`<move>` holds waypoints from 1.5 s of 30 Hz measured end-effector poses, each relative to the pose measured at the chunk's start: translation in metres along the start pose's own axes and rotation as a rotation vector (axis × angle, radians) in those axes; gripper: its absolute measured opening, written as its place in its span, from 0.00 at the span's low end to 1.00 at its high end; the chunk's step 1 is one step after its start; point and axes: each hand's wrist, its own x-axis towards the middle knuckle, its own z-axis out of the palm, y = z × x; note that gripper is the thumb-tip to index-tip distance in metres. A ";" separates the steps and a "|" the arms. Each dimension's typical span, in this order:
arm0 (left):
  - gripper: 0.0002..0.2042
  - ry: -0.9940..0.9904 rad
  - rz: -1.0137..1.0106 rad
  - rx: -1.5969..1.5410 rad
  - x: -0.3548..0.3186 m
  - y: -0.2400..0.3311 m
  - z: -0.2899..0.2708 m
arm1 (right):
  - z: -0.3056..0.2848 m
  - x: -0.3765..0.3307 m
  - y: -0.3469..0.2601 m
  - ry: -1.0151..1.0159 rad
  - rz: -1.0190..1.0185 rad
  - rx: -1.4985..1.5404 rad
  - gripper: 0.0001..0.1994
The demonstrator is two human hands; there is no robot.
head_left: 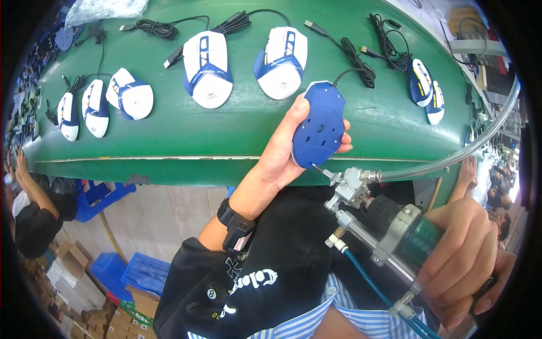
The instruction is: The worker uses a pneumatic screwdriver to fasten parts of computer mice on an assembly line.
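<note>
My left hand [282, 135] is closed round a wired computer mouse [320, 121], its blue underside facing up, over the near edge of the green bench. Thumb and fingers grip its sides, and its cable runs off the far end. My right hand [460, 260] is wrapped round the dark green body of a powered screwdriver [418, 237] with a metal head. Its thin bit [320, 168] points at the near end of the mouse's underside and appears to touch it. Beyond my left hand, a white and blue mouse [281, 65] and a similar mouse [209, 70] lie top side up.
Several more mice, one a tilted mouse [130, 93], lie at the left; a pair, including a mouse [420, 82], lies right. Coiled cables [358, 62] spread behind them. A clear hose [451, 161] and a blue air tube [364, 271] lead from the screwdriver. Blue crates [144, 272] stand below left.
</note>
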 end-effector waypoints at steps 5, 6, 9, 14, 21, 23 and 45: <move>0.24 -0.003 0.001 0.008 -0.003 0.001 0.001 | 0.008 0.000 0.000 0.014 -0.015 -0.003 0.15; 0.24 -0.001 0.004 0.007 -0.003 0.001 0.001 | 0.013 -0.005 -0.001 0.078 -0.036 -0.049 0.16; 0.25 -0.013 0.012 0.011 -0.003 0.003 -0.001 | 0.004 0.000 0.012 0.066 -0.052 0.019 0.15; 0.25 -0.036 0.034 0.117 -0.007 0.010 -0.001 | 0.015 -0.004 0.033 0.022 -0.079 0.020 0.15; 0.30 -0.014 0.049 0.225 -0.005 0.002 -0.004 | -0.020 -0.008 -0.056 0.001 0.198 -0.161 0.14; 0.30 0.026 0.057 0.221 -0.007 0.003 0.002 | -0.042 -0.011 -0.101 -0.298 0.268 -0.063 0.11; 0.28 0.106 0.172 0.217 -0.025 -0.020 0.076 | -0.019 -0.047 -0.097 -0.230 -0.440 0.081 0.11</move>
